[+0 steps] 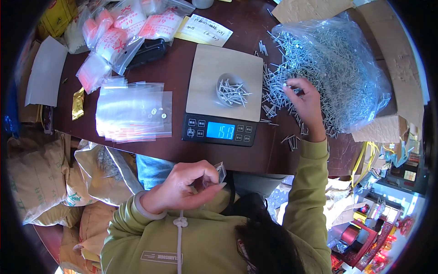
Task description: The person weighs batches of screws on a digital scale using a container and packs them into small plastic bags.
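My left hand (189,185) is closed around a small clear plastic bag (221,173), held in front of my body below the table edge. My right hand (305,99) is over the near-left part of a big heap of silver screws (319,59), its thumb and forefinger curled together. Something small shows at those fingertips, too small to make out. Left of that hand stands a digital scale (200,68) reading 1513, decimal point unclear. On its pan a round clear dish (221,97) holds a loose bunch of screws (235,92).
Flat zip bags (130,109) lie stacked left of the scale, with a gold wrapper (78,104) beside them. Behind are filled bags with red print (114,43), a black object (148,52) and a handwritten note (204,30). Cardboard (401,55) borders the screw heap. Sacks (39,173) stand at left.
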Demonstrator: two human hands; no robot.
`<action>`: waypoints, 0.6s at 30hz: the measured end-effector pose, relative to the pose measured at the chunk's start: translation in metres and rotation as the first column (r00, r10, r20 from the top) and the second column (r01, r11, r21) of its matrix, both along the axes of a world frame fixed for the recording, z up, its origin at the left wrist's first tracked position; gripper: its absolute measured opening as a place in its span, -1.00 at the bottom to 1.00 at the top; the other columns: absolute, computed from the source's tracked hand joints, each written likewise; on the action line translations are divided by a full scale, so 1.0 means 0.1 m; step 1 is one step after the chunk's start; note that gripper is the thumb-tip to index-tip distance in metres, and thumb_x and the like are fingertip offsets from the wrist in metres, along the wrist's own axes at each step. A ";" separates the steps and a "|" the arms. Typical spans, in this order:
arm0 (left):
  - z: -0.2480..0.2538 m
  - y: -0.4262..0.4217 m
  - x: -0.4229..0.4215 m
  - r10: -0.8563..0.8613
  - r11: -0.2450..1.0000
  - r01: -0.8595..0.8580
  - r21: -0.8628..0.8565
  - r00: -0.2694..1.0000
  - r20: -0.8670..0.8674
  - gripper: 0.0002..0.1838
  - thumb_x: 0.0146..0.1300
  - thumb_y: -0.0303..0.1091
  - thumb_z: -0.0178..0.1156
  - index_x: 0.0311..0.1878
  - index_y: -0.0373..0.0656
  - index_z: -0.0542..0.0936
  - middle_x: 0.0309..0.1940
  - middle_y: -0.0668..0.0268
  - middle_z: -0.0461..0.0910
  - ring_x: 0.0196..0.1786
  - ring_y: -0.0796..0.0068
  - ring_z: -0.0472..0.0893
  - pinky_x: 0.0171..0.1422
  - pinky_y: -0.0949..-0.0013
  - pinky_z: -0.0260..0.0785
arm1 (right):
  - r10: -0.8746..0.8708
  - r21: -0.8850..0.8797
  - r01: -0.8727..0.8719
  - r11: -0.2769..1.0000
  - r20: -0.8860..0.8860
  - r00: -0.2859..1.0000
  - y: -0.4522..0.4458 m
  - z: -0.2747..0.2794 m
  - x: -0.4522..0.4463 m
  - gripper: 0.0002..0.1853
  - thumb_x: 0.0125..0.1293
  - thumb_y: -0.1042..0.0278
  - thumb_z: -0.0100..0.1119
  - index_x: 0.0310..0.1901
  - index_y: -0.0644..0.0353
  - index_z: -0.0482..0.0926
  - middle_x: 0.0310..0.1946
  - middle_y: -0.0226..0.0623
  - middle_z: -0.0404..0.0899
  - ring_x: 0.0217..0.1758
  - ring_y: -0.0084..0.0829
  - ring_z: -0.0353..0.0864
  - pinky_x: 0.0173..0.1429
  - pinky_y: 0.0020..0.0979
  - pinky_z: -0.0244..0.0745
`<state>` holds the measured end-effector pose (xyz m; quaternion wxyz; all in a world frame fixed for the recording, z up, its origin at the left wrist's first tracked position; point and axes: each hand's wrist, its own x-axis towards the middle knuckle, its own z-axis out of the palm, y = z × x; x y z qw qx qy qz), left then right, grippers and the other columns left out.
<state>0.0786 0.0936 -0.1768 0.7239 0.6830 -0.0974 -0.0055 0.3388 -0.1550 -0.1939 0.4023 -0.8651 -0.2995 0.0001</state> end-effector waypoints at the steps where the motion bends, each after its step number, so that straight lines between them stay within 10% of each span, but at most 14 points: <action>1: 0.00 0.00 0.00 -0.008 1.000 0.008 0.009 1.000 0.005 -0.84 0.09 -0.62 0.31 -0.36 -0.21 0.50 -0.53 0.34 0.51 -0.54 0.62 0.50 -0.49 0.54 0.28 | -0.012 -0.037 0.015 0.999 0.087 0.996 -0.06 0.00 -0.01 -0.85 0.20 0.38 0.34 -0.26 0.21 0.60 -0.33 -0.41 0.64 -0.34 -0.62 0.57 -0.26 -0.54 0.42; 12: 0.00 0.01 -0.01 -0.021 0.996 0.023 0.087 0.999 -0.030 -0.86 0.11 -0.57 0.32 -0.38 -0.20 0.52 -0.55 0.38 0.50 -0.58 0.71 0.48 -0.55 0.57 0.30 | -0.013 0.237 0.057 0.970 -0.183 0.983 -0.28 -0.14 -0.16 -0.87 0.28 0.58 0.19 -0.16 0.29 0.51 -0.30 -0.30 0.65 -0.29 -0.58 0.65 -0.16 -0.58 0.51; 18: -0.01 -0.02 -0.01 -0.042 0.993 0.043 0.107 0.999 -0.010 -0.86 0.11 -0.57 0.32 -0.38 -0.20 0.52 -0.55 0.39 0.49 -0.59 0.71 0.47 -0.55 0.56 0.29 | -0.135 0.084 0.151 0.985 -0.174 0.976 -0.21 -0.04 -0.28 -0.76 0.35 0.54 0.10 0.03 0.30 0.55 -0.29 -0.27 0.67 -0.33 -0.58 0.63 -0.18 -0.57 0.51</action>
